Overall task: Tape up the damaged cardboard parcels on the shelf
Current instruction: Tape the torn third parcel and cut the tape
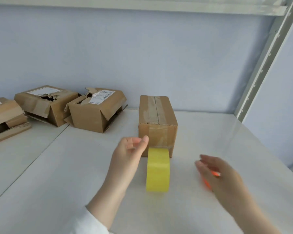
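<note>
Smooth white shelf (57,166), pale blue wall (142,56) behind. A yellow tape roll (158,169) is stood on edge just in front of a sealed brown cardboard box (157,125) with glossy tape down its seam. The left hand (130,149) is held loose-fingered beside the roll. The right hand (223,176) is blurred over something orange (207,184); grip can't be told. Torn, dented parcels (95,108) are parked further left.

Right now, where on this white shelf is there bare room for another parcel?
Bare: right of the taped brown cardboard box, to the grey upright post; and the near-left white shelf before the torn cardboard boxes. Crowded: the middle, around the yellow tape roll, left hand and right hand.
</note>
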`<state>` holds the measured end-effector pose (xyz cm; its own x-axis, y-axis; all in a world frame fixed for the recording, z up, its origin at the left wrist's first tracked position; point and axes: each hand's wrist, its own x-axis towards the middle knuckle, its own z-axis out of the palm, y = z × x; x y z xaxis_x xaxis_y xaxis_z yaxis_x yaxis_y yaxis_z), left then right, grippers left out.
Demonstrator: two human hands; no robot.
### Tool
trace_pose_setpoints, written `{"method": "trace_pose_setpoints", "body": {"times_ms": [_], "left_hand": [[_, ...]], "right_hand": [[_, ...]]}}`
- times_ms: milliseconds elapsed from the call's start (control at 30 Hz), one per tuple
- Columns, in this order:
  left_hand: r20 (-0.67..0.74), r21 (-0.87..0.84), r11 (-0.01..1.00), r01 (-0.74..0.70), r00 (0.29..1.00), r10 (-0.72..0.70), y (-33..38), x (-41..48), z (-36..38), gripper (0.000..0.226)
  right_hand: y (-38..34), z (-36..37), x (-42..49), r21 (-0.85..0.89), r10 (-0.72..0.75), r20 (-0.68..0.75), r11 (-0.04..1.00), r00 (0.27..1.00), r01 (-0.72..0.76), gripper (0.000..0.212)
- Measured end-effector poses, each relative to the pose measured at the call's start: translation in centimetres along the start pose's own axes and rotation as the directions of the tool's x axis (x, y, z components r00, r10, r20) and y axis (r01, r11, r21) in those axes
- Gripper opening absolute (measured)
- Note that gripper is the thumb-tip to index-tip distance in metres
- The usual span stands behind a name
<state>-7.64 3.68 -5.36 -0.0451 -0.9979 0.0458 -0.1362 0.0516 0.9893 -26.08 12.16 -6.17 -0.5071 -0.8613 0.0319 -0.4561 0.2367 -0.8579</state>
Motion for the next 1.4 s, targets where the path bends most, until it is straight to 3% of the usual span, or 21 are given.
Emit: {"method": "trace_pose_setpoints", "body": {"times_ms": [67, 100, 167, 300, 333, 400, 467, 533, 667, 800, 933, 1100, 1400], "left_hand": [[0.123, -0.01, 0.992, 0.13, 0.984, -0.127, -0.2, -0.2, 0.6, 0.049], [0.152, -0.025, 0.985, 0.17, 0.974, -0.165, -0.2, -0.1, 0.9, 0.042], [0.164, -0.073, 0.976, 0.206, 0.968, -0.192, 0.0, 0.0, 1.4, 0.026], [0.153, -0.131, 0.961, 0.244, 0.963, -0.223, 0.2, 0.2, 2.0, 0.007], [0.154, -0.146, 0.957, 0.252, 0.961, -0.229, 0.3, 0.1, 2.0, 0.011], [0.181, -0.191, 0.945, 0.266, 0.956, -0.233, 0.3, -0.1, 2.0, 0.031], [0.191, -0.204, 0.941, 0.269, 0.954, -0.231, 0.2, -0.2, 2.0, 0.034], [0.167, -0.206, 0.941, 0.269, 0.957, -0.237, 0.2, -0.2, 1.9, 0.021], [0.143, -0.188, 0.947, 0.261, 0.961, -0.237, 0.1, -0.2, 2.3, 0.029], [0.149, -0.238, 0.944, 0.23, 0.969, -0.199, 0.1, 0.0, 2.2, 0.04], [0.142, -0.171, 0.974, 0.149, 0.982, -0.125, 0.1, 0.0, 2.2, 0.01], [0.12, -0.166, 0.984, 0.069, 0.992, -0.05, -0.4, 0.5, 2.4, 0.015], [0.069, -0.172, 0.984, 0.044, 0.997, -0.033, -0.7, 0.5, 2.6, 0.018]], "right_hand": [[1.5, -1.0, 1.2, -0.365, 0.033, -0.035, 0.93, 0.999, -0.043, 0.046], [2.1, -1.2, 1.6, -0.486, 0.075, -0.007, 0.871, 0.997, -0.069, 0.049], [2.9, -1.1, 1.9, -0.574, 0.132, 0.052, 0.815, 0.99, -0.079, 0.044], [2.8, -1.1, 1.5, -0.407, 0.052, 0.047, 0.913, 0.998, -0.028, 0.02], [2.6, -1.3, 1.4, -0.296, 0.028, 0.045, 0.955, 0.999, -0.014, 0.012], [1.4, -1.6, 1.0, -0.017, -0.002, 0.052, 1.0, 0.999, 0.003, 0.018], [-0.3, -1.7, 0.8, 0.254, -0.006, 0.108, 0.967, 0.994, -0.022, 0.018], [-1.8, -1.6, 0.9, 0.35, -0.056, 0.142, 0.937, 0.988, 0.002, 0.02], [-4.3, -1.0, 1.4, 0.336, -0.221, 0.224, 0.932, 0.949, 0.138, 0.031], [-6.1, -0.1, 2.4, 0.118, -0.355, 0.228, 0.934, 0.906, 0.337, 0.034], [-7.5, 1.0, 2.6, -0.015, -0.494, 0.2, 0.862, 0.846, 0.507, 0.03], [-7.8, 2.4, 3.5, -0.181, -0.669, 0.16, 0.703, 0.726, 0.687, 0.02], [-7.1, 4.0, 4.6, -0.304, -0.785, 0.179, 0.529, 0.592, 0.793, 0.016]]}}
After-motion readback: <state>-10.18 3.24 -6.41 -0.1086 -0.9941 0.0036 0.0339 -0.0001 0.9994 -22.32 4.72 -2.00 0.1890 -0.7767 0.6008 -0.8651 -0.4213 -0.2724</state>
